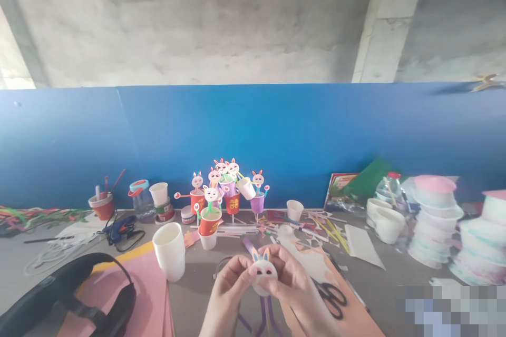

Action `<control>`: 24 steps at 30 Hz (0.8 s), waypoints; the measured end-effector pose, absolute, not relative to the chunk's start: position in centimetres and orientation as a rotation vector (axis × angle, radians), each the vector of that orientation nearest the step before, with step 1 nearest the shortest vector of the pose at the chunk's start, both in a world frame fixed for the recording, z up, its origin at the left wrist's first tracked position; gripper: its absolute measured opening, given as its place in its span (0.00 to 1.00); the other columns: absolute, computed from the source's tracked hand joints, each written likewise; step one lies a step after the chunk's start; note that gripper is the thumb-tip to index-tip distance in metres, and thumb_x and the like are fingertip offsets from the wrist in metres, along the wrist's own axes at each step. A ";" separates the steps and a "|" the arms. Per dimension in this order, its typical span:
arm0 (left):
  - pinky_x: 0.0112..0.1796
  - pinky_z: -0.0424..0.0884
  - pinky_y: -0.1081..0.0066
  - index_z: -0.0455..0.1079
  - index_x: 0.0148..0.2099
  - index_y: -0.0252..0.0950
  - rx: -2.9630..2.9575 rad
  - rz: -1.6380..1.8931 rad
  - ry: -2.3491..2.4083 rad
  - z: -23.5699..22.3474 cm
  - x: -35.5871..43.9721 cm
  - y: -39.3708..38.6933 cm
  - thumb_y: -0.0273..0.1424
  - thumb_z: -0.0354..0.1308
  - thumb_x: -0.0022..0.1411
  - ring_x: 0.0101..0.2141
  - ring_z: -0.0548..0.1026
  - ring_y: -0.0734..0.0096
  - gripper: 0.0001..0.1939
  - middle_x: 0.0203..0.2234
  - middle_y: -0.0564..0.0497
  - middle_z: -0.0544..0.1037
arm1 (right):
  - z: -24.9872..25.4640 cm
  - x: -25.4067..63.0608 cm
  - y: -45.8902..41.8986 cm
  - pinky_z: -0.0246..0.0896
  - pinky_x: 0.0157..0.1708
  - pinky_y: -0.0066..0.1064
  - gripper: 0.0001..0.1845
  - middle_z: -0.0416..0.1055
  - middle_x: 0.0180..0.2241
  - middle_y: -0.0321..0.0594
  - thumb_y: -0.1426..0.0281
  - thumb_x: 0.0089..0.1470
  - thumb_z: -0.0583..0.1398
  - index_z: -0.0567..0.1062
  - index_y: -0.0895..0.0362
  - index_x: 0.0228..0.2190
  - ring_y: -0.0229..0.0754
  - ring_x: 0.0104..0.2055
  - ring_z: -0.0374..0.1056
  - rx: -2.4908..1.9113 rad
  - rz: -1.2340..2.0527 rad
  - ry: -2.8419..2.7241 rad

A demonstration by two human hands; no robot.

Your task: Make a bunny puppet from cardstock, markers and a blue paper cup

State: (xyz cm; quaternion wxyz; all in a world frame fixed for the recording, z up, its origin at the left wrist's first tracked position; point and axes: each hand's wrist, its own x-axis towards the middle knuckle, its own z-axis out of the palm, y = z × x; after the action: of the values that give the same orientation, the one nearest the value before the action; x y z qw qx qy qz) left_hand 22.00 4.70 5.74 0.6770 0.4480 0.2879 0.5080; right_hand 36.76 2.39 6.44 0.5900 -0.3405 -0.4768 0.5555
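A white paper rabbit face [261,285] with pink-and-blue ears and dark eyes is held between my two hands, low in the middle of the view. My left hand [231,284] pinches its left edge between thumb and fingers. On the opposite edge my right hand [290,284] is closed, its thumb across the lower part of the face. Purple pipe cleaners [264,316] hang below the face; how they join it is hidden. Black-handled scissors [332,297] lie right of my right hand on orange paper [348,308].
Several finished rabbit-faced paper cups [209,224] stand ahead by the blue partition [253,131]. A white cup [169,253] stands to the left, near pink paper [142,279] and a black headband-like device [67,295]. Paper scraps, a blue glue gun [120,229] and stacked painted cups [432,226] surround the work area.
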 end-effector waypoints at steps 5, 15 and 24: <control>0.36 0.63 0.73 0.71 0.33 0.36 1.063 1.199 0.674 6.2 21.8 3.9 0.47 0.68 0.54 0.32 0.67 0.70 0.19 0.27 0.53 0.73 | 6.5 36.8 2.5 0.61 0.32 0.28 0.27 0.75 0.32 0.37 0.55 0.43 0.72 0.72 0.53 0.41 0.41 0.32 0.68 -0.783 1.268 -1.137; 0.42 0.67 0.65 0.67 0.53 0.43 1.114 1.236 0.506 4.0 22.4 4.2 0.41 0.70 0.54 0.37 0.74 0.62 0.27 0.33 0.50 0.78 | 6.4 36.7 2.6 0.62 0.33 0.29 0.25 0.75 0.33 0.38 0.57 0.47 0.70 0.71 0.54 0.42 0.42 0.34 0.70 -0.791 1.224 -1.156; 0.44 0.70 0.64 0.69 0.50 0.38 1.169 1.270 0.590 3.6 22.2 4.3 0.43 0.70 0.54 0.42 0.77 0.57 0.25 0.40 0.42 0.81 | 6.9 37.7 2.8 0.64 0.36 0.32 0.19 0.74 0.35 0.40 0.54 0.52 0.66 0.74 0.54 0.39 0.45 0.38 0.70 -0.928 1.096 -1.198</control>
State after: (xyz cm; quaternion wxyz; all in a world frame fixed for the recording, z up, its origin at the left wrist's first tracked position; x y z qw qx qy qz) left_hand 22.18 4.34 3.57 0.6122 0.5067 0.2559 0.5505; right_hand 37.71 2.80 6.94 0.5936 -0.3992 -0.5156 0.4716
